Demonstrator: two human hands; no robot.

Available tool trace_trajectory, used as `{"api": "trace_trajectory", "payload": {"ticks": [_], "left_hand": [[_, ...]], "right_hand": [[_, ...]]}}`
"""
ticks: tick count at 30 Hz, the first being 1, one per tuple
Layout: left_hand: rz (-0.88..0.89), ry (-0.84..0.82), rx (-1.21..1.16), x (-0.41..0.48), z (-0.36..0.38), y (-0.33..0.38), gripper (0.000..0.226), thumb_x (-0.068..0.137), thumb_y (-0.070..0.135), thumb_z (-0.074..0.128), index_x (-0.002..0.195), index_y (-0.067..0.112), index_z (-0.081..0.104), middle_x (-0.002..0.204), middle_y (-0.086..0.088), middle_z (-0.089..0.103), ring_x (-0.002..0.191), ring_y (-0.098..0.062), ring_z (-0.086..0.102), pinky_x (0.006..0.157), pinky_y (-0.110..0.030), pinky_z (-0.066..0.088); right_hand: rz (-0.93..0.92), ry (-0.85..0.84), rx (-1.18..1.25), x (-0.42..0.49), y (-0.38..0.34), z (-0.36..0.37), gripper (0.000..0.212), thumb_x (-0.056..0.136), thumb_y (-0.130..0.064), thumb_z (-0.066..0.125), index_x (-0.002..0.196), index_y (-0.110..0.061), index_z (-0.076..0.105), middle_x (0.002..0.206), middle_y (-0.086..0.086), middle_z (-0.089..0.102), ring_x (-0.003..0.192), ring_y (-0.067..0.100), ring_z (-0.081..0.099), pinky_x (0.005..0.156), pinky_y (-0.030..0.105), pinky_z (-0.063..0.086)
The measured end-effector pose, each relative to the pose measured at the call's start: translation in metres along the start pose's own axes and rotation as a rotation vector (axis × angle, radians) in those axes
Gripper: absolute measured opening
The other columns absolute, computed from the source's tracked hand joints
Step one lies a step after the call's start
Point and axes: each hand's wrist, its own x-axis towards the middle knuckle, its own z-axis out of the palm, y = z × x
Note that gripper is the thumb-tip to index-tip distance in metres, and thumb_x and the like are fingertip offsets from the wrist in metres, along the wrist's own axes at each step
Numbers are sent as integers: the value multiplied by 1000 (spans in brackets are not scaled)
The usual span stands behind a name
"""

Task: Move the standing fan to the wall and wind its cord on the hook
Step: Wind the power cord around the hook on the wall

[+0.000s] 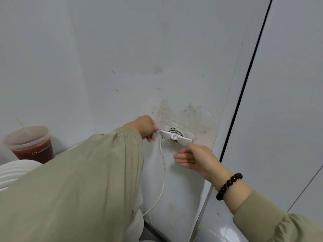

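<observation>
A white winged cord hook [176,136] is stuck on the scuffed white wall, with turns of white cord wound behind its wings. The rest of the white cord [163,172] hangs down from the hook's left side and runs behind my left sleeve. My left hand [144,127] is just left of the hook and pinches the cord end at its left wing. My right hand [194,158] hovers just below the hook's right wing, fingers straight and holding nothing. A white ribbed part, probably the fan [12,169], shows at the left edge.
A plastic cup [32,144] of brown drink with a lid and straw stands at the left by the wall. A dark vertical seam [244,88] separates the wall from a white panel on the right. A glossy white surface [225,232] lies at the bottom.
</observation>
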Motion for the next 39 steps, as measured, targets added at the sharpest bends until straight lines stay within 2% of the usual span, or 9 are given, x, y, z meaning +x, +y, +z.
{"api": "trace_trajectory", "payload": {"ticks": [5,10,13,16,20,23,27,34,39], "left_hand": [[135,158,-169,-15,1,10,28,93,8,44,65,11,51,58,-5,55,47,-15,47,46,-21,36],[126,145,-293,-28,0,14,27,93,9,48,66,9,55,57,-8,48,46,-16,38,42,-19,30],[108,123,-322,-36,-4,10,22,91,12,53,72,6,61,57,-7,47,46,-16,37,43,-20,29],[70,196,-388,-41,-8,6,11,90,12,55,91,7,64,57,-6,50,46,-15,38,43,-19,29],[19,439,-373,-44,-9,5,20,86,5,43,90,11,62,58,-4,54,55,-18,48,49,-21,35],[48,476,-479,-47,-9,11,26,83,1,38,82,13,62,53,-6,55,52,-15,49,49,-22,35],[70,459,-717,-56,-15,16,24,84,0,39,73,11,57,51,-9,47,38,-14,39,41,-18,28],[48,318,-766,-57,-14,12,14,87,6,48,81,8,60,50,-9,42,30,-12,30,36,-13,25],[77,237,-728,-55,-6,17,22,89,1,46,76,10,62,41,-1,41,31,-8,32,35,-11,25]], "right_hand": [[-549,430,-1164,-29,-20,-3,30,85,-19,44,58,-11,51,56,3,56,57,25,51,49,30,37],[-861,387,-1373,-24,-29,13,26,89,-17,42,110,-12,56,105,5,56,100,26,49,70,33,35],[-904,348,-1498,-12,-21,17,18,82,-7,52,98,-5,59,97,10,55,88,29,53,63,29,30],[-945,400,-1507,-11,-20,23,9,69,-5,66,74,-3,59,76,11,56,63,30,56,51,27,28],[-852,431,-1553,-11,-33,35,25,95,-26,42,93,-5,56,93,8,53,79,29,58,55,31,29],[-839,439,-1582,-4,-44,47,38,96,-41,41,79,-8,52,77,2,44,73,26,54,52,29,28],[-803,483,-1615,6,-56,54,54,95,-49,40,54,-14,29,54,-2,33,56,19,43,45,23,20],[-669,550,-1394,9,-56,52,42,92,-19,43,53,-14,29,53,0,32,62,24,44,43,24,20],[-676,544,-1305,5,-65,51,32,93,-24,40,64,-10,37,65,2,41,66,22,43,53,27,29]]}}
